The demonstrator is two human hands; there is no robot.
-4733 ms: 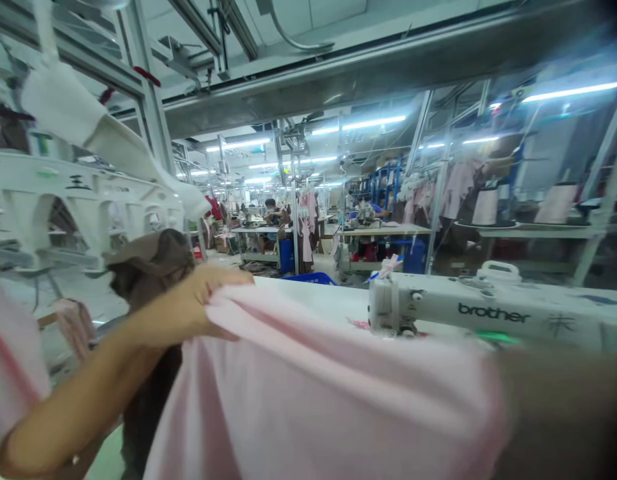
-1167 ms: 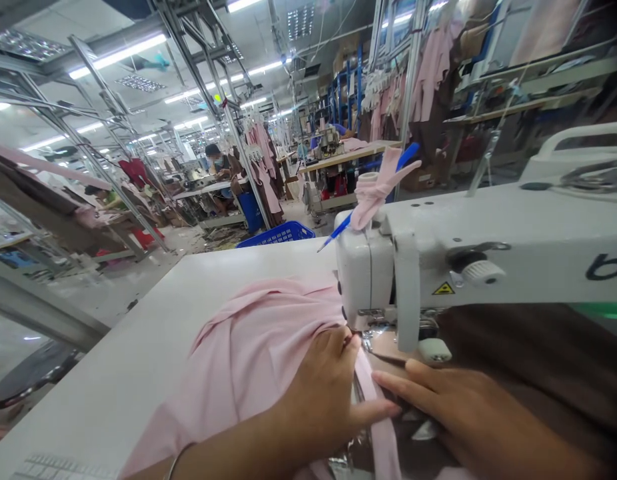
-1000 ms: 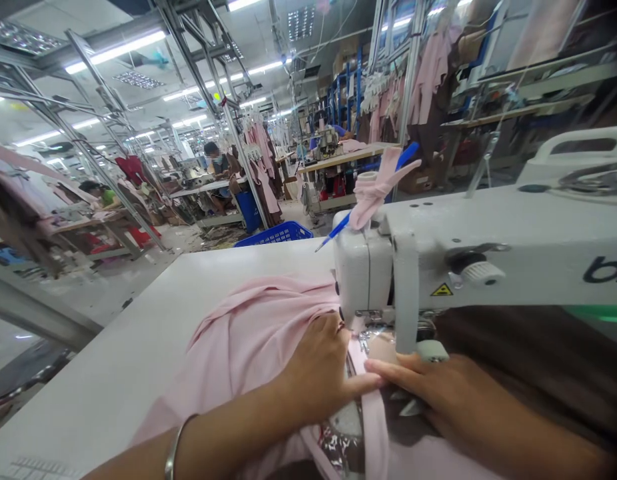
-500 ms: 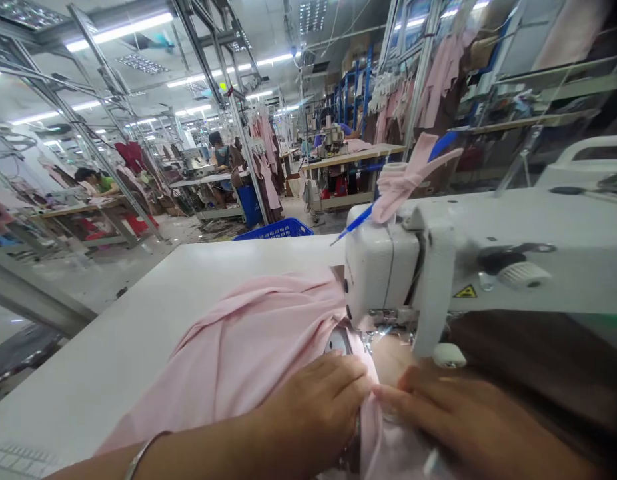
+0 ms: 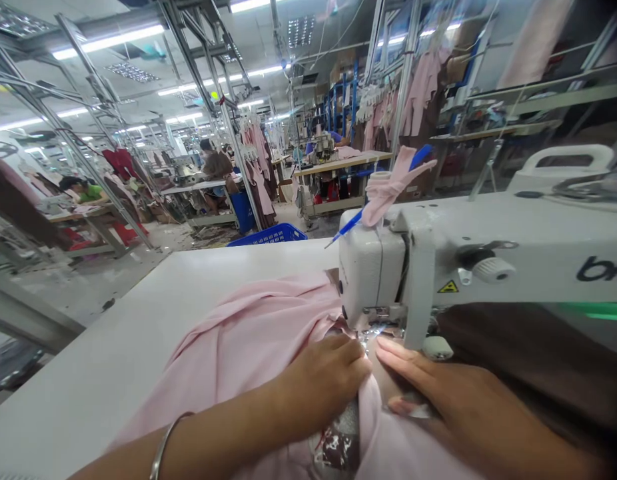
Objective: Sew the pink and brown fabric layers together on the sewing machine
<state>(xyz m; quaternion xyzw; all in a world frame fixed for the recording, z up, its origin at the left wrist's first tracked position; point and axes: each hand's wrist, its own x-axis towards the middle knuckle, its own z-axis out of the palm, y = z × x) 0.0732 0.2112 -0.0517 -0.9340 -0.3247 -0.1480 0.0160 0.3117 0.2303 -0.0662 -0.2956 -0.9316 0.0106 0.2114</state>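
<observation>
A pink fabric (image 5: 248, 343) lies bunched on the white table (image 5: 138, 320), running under the head of a white sewing machine (image 5: 373, 273). My left hand (image 5: 323, 383), with a bangle on the wrist, has its fingers curled and pinches the pink fabric just in front of the needle. My right hand (image 5: 448, 400) lies flat with its fingers stretched out, pressing the cloth right of the presser foot. A brown fabric (image 5: 528, 360) lies under the machine arm beyond my right hand.
A pink strip (image 5: 391, 183) and a blue pen (image 5: 346, 228) sit on top of the machine head. A blue basket (image 5: 268, 235) stands behind the table. Other people sew at tables (image 5: 338, 160) further back, among racks of hanging pink and brown garments (image 5: 423, 87).
Both hands have slid forward toward the needle since half a second ago. Earlier still, the pink fabric was held up in the air; now it lies on the table under the machine.
</observation>
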